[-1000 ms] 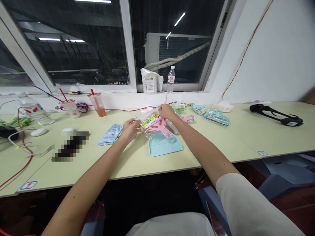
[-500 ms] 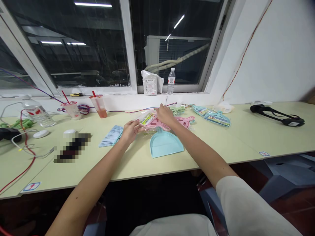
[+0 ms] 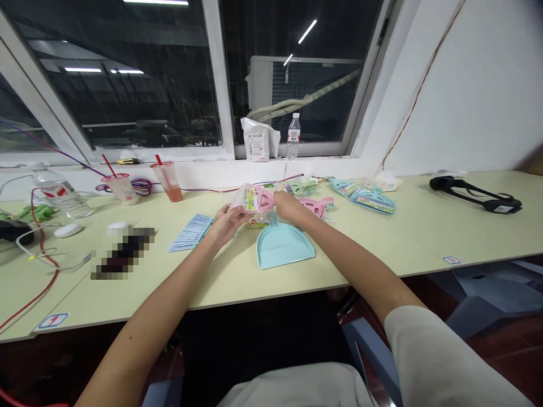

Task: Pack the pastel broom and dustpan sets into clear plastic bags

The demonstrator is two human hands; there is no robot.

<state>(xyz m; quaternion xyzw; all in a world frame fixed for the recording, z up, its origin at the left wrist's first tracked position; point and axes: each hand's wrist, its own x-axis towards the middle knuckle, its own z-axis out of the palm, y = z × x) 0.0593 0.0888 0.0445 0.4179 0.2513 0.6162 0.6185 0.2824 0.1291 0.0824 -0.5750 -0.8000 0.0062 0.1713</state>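
Note:
My left hand (image 3: 227, 223) grips the left end of a pink dustpan and brush set (image 3: 254, 199) in clear wrapping with a printed label. My right hand (image 3: 287, 206) is closed on the set's right end, its fingertips partly hidden. Just below the hands, a light blue dustpan (image 3: 285, 246) lies on the table with its wide edge toward me. A light blue brush (image 3: 192, 232) lies left of my left hand, its bristles pointing left. Beyond my right wrist rests another pink set (image 3: 316, 207), with a green one (image 3: 303, 188) behind it.
Wrapped blue sets (image 3: 373, 201) lie at the back right, and a black headset-like strap (image 3: 475, 195) farther right. Two drink cups (image 3: 167, 182) with red straws and a water bottle (image 3: 61, 191) stand at the left. Cables (image 3: 44, 243) cross the left side of the table (image 3: 365, 268).
Both hands have lifted and turned the wrapped pink set, so its label and pink handle now face me more. The blue dustpan and brush stay where they were.

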